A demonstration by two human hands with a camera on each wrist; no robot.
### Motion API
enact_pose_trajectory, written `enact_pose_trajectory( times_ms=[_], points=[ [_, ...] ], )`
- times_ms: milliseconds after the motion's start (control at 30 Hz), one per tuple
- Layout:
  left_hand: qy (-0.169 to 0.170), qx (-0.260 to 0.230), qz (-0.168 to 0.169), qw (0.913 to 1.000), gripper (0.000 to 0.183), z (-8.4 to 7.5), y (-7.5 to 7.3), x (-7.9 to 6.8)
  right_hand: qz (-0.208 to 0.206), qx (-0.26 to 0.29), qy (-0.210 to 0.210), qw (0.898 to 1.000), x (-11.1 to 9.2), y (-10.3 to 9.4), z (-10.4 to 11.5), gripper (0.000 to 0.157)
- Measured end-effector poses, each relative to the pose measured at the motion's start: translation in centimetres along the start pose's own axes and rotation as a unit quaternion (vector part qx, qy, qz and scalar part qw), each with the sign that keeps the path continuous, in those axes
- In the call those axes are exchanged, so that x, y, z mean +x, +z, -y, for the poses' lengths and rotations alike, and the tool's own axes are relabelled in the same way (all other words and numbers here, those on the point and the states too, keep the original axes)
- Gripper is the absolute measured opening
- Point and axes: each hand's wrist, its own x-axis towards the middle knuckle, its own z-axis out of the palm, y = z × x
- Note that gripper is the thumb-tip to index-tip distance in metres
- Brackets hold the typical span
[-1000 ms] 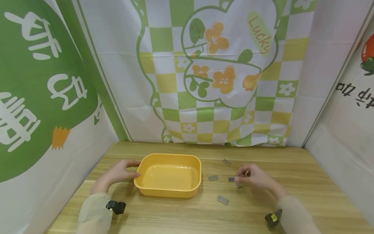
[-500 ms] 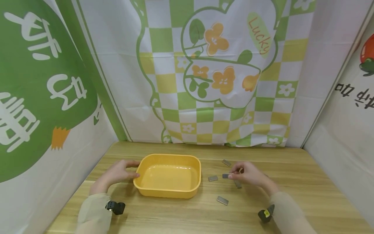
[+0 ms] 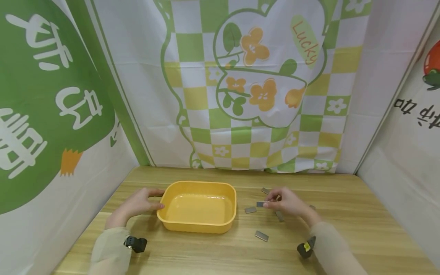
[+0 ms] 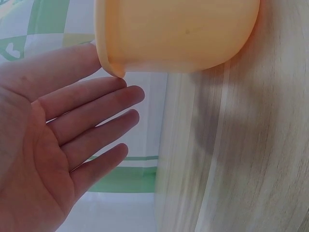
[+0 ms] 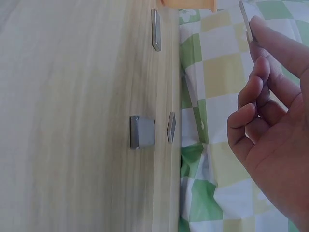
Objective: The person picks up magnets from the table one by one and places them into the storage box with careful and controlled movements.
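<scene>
Evidently pinching a grey piece (image 3: 260,204) by one end in the right grip (image 3: 285,201), at 3 o'clock of the yellow tray (image 3: 196,227); possibly risking a slip through so small a hold; touching it at 9 o'clock with the left grip (image 3: 142,201), fingers nearly straight, perhaps risking a shove by pressing.

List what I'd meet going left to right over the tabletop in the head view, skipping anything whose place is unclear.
Left grip → yellow container → leftmost loose gray piece → held gray piece → right grip.
</scene>
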Motion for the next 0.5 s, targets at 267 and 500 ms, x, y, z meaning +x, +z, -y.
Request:
enact_pose_trajectory(
  times_ms=[267, 500],
  points=[
    [-0.008, -0.003, 0.005, 0.9999, 0.056, 0.1, 0.0, 0.0, 0.003, 0.005, -0.005, 1.0, 1.7, 0.5, -1.9, 0.012],
    [-0.008, 0.003, 0.002, 1.0, 0.055, 0.2, 0.1, 0.0, 0.007, -0.007, -0.002, 1.0, 2.9, 0.9, -1.0, 0.013]
  ],
)
